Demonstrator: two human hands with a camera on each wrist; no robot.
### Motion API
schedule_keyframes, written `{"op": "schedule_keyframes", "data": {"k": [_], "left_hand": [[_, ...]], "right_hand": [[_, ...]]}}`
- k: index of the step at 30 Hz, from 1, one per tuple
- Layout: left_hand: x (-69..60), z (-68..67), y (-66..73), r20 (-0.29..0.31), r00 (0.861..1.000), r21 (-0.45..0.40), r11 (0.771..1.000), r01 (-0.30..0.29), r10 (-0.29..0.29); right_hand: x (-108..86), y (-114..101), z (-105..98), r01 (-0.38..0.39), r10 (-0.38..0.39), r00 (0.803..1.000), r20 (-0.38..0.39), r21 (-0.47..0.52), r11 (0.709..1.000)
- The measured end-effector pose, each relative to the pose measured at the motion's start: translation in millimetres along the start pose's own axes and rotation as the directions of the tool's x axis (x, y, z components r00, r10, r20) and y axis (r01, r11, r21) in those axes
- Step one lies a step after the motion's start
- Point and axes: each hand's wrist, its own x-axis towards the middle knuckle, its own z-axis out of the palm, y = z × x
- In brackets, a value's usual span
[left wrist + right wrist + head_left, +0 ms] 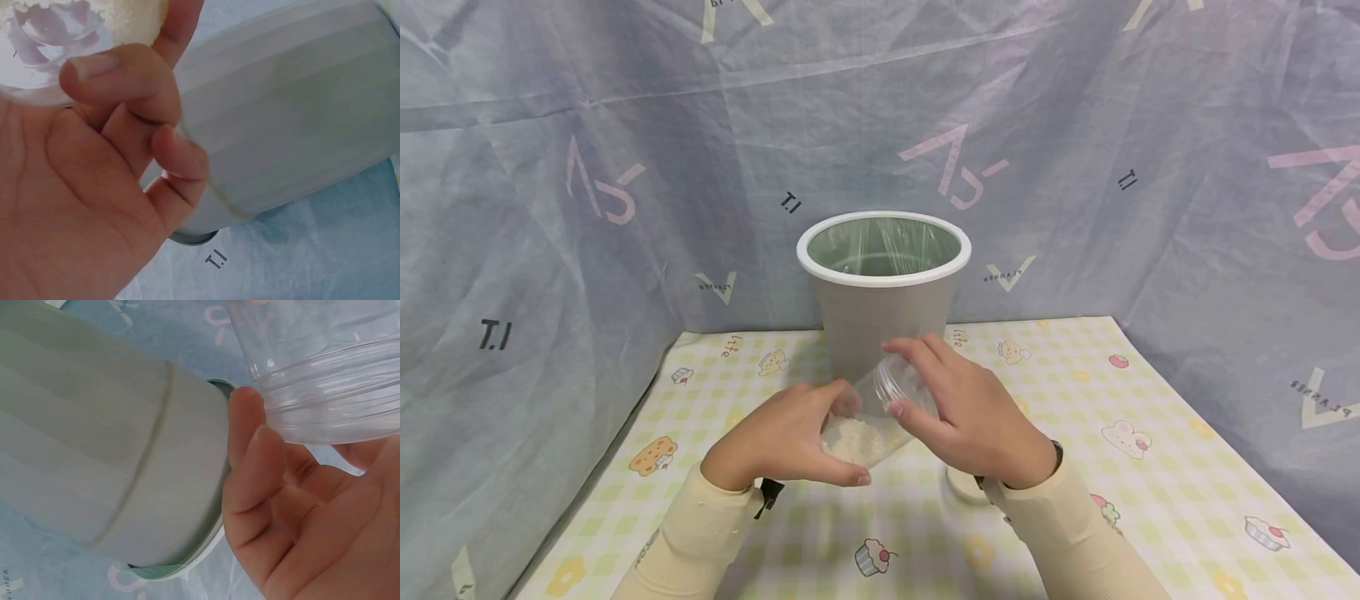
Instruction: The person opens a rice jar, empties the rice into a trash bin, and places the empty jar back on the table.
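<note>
Between both hands is a clear plastic jar (874,402), tilted with its ridged, threaded mouth up to the right. Pale, crumbly stuff (856,442) lies in its lower end. My left hand (786,437) grips the jar round that lower end, thumb on the near side. Round the mouth end curl the fingers and thumb of my right hand (977,408). In the right wrist view the jar's threaded rim (331,406) looks uncapped. A pale round lid (967,486) lies on the table, partly hidden by my right wrist.
A grey bin (887,317) with a white rim and a clear liner stands just beyond my hands. Under everything is a checked tablecloth (805,550) with printed cartoons. Grey-blue printed fabric (700,167) hangs behind and at both sides.
</note>
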Motion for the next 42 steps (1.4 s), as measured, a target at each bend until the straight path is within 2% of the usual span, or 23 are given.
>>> {"op": "schedule_keyframes", "data": {"k": [18, 25, 42], "left_hand": [[-0.6, -2.4, -1.5, -0.023, 1.000, 0.000, 1.000, -0.009, 0.009], [-1.2, -3.7, 0.7, -0.023, 1.000, 0.002, 1.000, 0.005, -0.005], [-1.6, -3.8, -0.5, -0.027, 1.000, 0.003, 1.000, -0.001, 0.002]], "right_hand": [[0.8, 1.1, -1.7, 0.062, -0.060, 0.997, -0.037, 0.051, 0.997], [1.0, 0.5, -2.2, 0.084, -0.081, 0.995, -0.053, 0.051, 0.995], [1.0, 0.8, -2.6, 0.083, -0.079, 0.994, -0.073, 0.051, 0.995]]}}
